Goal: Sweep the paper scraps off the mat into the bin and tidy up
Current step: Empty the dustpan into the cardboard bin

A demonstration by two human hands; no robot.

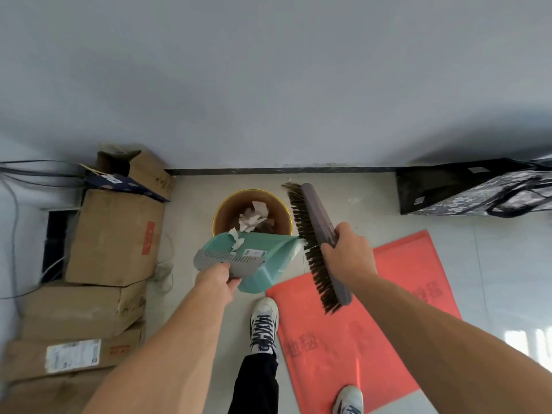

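My left hand (217, 282) grips the grey handle end of a teal dustpan (268, 258), tilted with its mouth over the near rim of a round brown bin (222, 213) with a yellow rim. White paper scraps (254, 218) lie inside the bin, and one scrap (237, 241) sits at the dustpan's edge. My right hand (348, 256) holds a grey brush (318, 222) with dark bristles (310, 249), raised to the right of the bin. The red mat (358, 324) lies on the floor under the brush and my right foot.
Stacked cardboard boxes (113, 234) stand at the left, close to the bin. A black and patterned bag (478, 189) lies against the wall at the right. My shoes (264, 324) stand on the tiled floor and mat. The grey wall is just behind the bin.
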